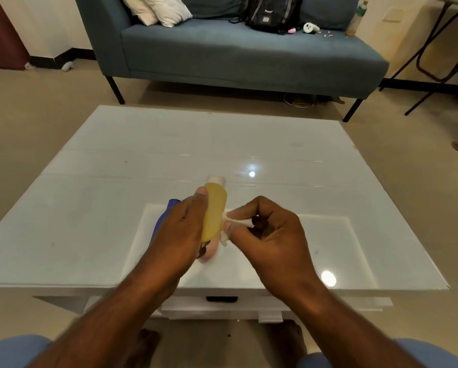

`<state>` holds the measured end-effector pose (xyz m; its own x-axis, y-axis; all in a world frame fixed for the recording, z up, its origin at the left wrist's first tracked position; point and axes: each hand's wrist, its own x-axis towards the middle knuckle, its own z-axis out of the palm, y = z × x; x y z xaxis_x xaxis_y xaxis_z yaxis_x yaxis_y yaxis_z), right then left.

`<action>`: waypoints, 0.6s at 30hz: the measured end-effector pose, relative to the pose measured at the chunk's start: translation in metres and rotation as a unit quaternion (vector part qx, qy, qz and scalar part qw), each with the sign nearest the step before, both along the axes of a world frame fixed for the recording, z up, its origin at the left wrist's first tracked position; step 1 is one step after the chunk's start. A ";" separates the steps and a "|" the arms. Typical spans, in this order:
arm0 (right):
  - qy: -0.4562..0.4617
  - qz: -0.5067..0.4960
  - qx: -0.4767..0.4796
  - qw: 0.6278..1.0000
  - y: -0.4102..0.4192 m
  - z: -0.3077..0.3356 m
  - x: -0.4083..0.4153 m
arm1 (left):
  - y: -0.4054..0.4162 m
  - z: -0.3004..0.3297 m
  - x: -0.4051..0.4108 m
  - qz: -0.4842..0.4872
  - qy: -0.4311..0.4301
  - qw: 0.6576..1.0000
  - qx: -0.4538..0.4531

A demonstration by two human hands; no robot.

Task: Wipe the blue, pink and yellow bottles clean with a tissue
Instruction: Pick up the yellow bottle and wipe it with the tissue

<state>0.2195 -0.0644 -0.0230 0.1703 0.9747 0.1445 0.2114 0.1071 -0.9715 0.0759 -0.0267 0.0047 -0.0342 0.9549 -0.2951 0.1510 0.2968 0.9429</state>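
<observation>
My left hand (180,229) grips the yellow bottle (214,211) above the table, its white cap pointing away from me. My right hand (265,232) pinches a white tissue (232,224) and presses it against the bottle's right side. The blue bottle (164,216) lies on the table behind my left hand, mostly hidden by it. A bit of the pink bottle (209,252) shows just below the yellow one, lying on the table.
The white glass-topped table (116,181) has a drawer with a dark handle (221,299) at its front edge. Beyond it stands a blue sofa (236,51) carrying cushions and a black backpack (273,11). A folding table's legs (434,57) are at the far right.
</observation>
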 end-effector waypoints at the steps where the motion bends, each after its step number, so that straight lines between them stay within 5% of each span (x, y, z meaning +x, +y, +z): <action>1: 0.003 -0.015 0.004 1.000 0.002 0.000 0.002 | 0.000 0.000 0.001 -0.006 -0.003 1.000 -0.002; 14: 0.044 -0.076 0.024 0.996 0.011 0.004 0.009 | -0.007 -0.003 0.003 -0.024 -0.012 0.999 -0.044; 18: 0.006 0.008 0.005 1.000 -0.003 -0.001 -0.005 | 0.001 -0.003 -0.001 -0.008 0.021 1.000 -0.018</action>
<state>0.2150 -0.0670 -0.0241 0.1574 0.9758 0.1516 0.1972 0.1193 -0.9731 0.0750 -0.0261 0.0014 -0.0317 0.9443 -0.3277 0.1956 0.3274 0.9244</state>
